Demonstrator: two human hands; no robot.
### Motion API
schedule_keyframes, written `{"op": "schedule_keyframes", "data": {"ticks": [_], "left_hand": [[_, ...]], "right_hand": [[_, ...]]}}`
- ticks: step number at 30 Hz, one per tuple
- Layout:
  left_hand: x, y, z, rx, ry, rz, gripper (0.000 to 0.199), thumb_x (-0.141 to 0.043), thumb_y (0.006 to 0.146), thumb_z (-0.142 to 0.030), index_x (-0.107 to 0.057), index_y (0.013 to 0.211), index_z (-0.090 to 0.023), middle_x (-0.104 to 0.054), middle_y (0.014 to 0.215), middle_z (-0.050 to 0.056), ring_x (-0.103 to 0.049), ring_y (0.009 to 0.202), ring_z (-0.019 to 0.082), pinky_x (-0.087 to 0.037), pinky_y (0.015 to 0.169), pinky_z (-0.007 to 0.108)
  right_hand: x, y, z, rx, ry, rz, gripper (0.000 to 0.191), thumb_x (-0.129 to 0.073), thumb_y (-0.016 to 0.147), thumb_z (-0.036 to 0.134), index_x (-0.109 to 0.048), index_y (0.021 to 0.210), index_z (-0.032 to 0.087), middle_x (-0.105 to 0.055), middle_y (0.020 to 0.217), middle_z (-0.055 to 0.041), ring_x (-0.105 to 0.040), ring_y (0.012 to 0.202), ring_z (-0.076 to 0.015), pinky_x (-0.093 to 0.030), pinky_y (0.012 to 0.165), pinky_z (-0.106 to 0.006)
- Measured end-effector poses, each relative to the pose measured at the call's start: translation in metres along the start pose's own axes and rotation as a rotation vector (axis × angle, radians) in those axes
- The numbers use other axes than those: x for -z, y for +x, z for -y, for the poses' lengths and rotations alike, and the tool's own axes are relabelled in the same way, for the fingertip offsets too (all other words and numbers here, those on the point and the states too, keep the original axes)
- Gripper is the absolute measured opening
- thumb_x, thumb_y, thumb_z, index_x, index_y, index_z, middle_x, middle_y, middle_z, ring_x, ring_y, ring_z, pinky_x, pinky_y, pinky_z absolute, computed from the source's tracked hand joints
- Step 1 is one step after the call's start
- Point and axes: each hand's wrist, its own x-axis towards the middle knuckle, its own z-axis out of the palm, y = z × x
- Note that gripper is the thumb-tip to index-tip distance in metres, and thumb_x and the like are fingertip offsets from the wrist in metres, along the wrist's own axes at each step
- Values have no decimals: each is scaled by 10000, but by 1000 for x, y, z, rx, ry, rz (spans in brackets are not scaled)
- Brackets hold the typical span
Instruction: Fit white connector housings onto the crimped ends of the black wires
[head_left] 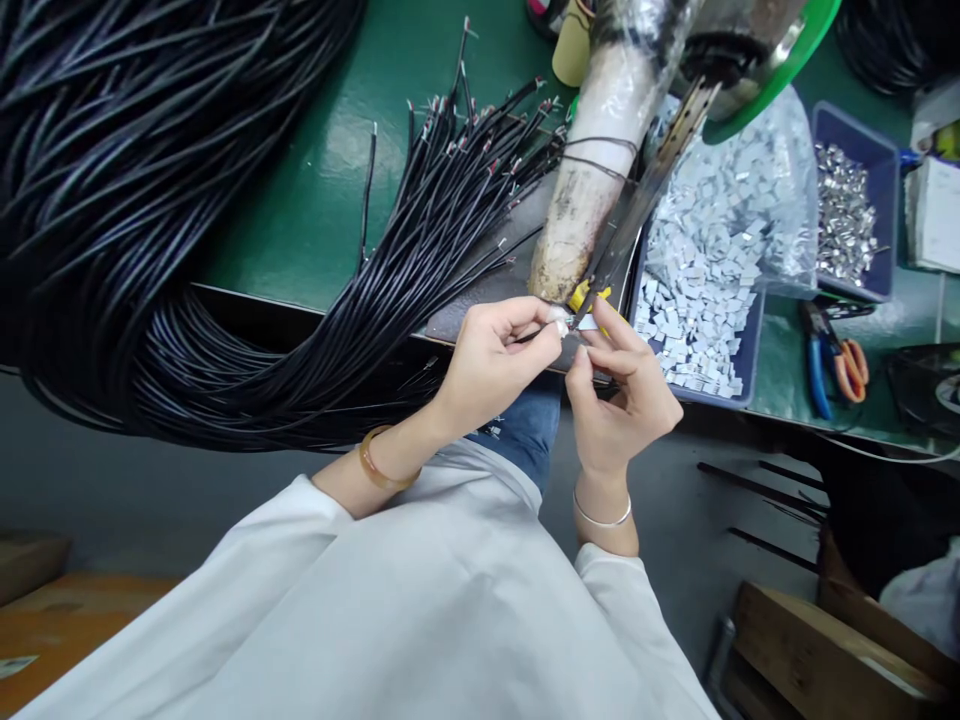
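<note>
Just below the white tube's (571,210) lower end, the left hand (501,358) pinches a wire end (561,325) between thumb and forefinger. The right hand (621,392) extends its forefinger beside it, thumb apart from that finger; whether its fingers grip the pale tab (588,323) there cannot be told. Right of the tube, a bin (753,350) holds pale tabs; the bin beyond (888,230) holds metal bits (846,215). Left, black wires (405,265) cross the counter (300,215).

- Workshop, by its looks
- green tabletop (281,225) heaped with black cables (112,200)
- bins (757,350) of small parts
- pliers (825,360)
- cardboard boxes (832,650) below
</note>
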Motion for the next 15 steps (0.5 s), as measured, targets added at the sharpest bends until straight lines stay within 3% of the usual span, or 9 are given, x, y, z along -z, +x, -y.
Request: {"op": "schedule_keyframes", "data": {"ticks": [10, 15], "left_hand": [[4, -5, 1, 31, 27, 69, 136, -647, 760, -188, -627, 636, -136, -424, 536, -44, -324, 496, 46, -248, 466, 194], [6, -5, 0, 45, 26, 75, 164, -659, 767, -229, -658, 629, -139, -515, 563, -14, -428, 539, 76, -350, 507, 203]], "right_hand": [[3, -6, 2, -32, 8, -24, 129, -655, 825, 108, -591, 870, 211, -754, 1153, -66, -770, 892, -185, -664, 743, -309], [5, -5, 3, -80, 4, 16, 73, -639, 857, 160, -593, 876, 214, -753, 1155, -75, -772, 886, -195, -666, 696, -313]]}}
